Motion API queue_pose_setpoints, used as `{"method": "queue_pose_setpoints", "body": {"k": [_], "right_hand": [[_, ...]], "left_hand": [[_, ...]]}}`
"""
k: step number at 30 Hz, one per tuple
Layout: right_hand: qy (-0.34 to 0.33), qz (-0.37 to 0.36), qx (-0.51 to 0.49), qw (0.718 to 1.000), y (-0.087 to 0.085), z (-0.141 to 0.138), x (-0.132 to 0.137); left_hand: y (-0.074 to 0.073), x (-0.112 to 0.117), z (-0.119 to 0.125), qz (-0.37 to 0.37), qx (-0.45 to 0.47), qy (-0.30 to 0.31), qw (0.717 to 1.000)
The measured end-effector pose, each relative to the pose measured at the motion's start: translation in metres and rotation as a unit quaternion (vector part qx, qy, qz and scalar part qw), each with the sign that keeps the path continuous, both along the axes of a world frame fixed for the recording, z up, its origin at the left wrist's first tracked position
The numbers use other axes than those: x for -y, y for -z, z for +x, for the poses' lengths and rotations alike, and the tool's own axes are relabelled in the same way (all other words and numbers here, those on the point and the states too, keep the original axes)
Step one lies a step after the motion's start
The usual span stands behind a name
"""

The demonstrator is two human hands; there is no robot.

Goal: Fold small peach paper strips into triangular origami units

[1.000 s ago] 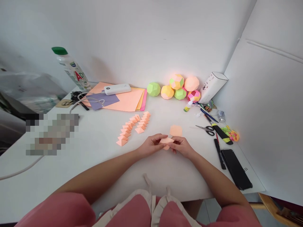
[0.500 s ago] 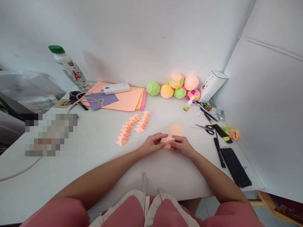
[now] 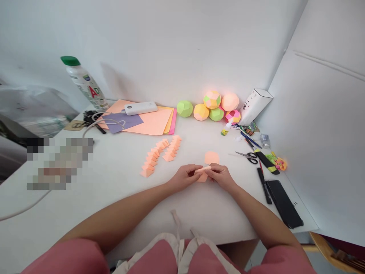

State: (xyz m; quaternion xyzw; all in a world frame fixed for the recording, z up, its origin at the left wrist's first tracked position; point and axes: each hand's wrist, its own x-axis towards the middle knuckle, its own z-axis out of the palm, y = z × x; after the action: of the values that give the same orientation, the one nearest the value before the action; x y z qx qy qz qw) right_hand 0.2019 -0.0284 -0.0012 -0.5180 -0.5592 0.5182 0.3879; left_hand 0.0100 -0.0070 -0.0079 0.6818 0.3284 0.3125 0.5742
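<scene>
Between my two hands is a small piece of peach paper (image 3: 202, 176), folded along its upper part, with a flap hanging below. My left hand (image 3: 185, 177) pinches its left end between thumb and fingers. At the right end, my right hand (image 3: 220, 176) pinches it the same way. Just behind my hands lies a flat peach paper piece (image 3: 212, 156) with rounded corners. To the left stand two rows of folded peach paper units, a longer row (image 3: 153, 156) and a shorter row (image 3: 172, 148).
Several paper balls (image 3: 212, 99) are piled at the wall. Scissors (image 3: 248, 155), a utility knife (image 3: 266, 161), a black phone (image 3: 284, 203) and a glue bottle (image 3: 226, 128) lie to the right. Coloured sheets (image 3: 155, 121) carry a power bank (image 3: 141, 108); a white bottle (image 3: 87, 83) stands far left.
The paper in my hands has tilted, so its upper part now looks like a narrow folded edge with the flap beneath. Both hands stay nearly in place.
</scene>
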Motion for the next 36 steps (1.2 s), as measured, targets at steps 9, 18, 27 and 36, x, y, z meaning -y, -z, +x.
{"method": "queue_pose_setpoints", "body": {"k": [9, 18, 27, 36], "right_hand": [[0.017, 0.017, 0.012, 1.000, 0.001, 0.002, 0.001], [0.022, 0.001, -0.063, 0.998, 0.012, 0.004, -0.005], [0.014, 0.026, -0.039, 0.999, 0.013, 0.004, -0.004], [0.005, 0.033, -0.034, 0.999, 0.013, 0.005, -0.005]], "left_hand": [[-0.003, -0.001, 0.001, -0.015, -0.018, 0.024, 0.999], [-0.004, -0.001, 0.002, -0.047, -0.018, 0.026, 0.998], [-0.002, -0.001, 0.000, -0.054, -0.018, 0.029, 0.998], [0.006, -0.003, -0.001, -0.058, -0.011, 0.036, 0.998]]}}
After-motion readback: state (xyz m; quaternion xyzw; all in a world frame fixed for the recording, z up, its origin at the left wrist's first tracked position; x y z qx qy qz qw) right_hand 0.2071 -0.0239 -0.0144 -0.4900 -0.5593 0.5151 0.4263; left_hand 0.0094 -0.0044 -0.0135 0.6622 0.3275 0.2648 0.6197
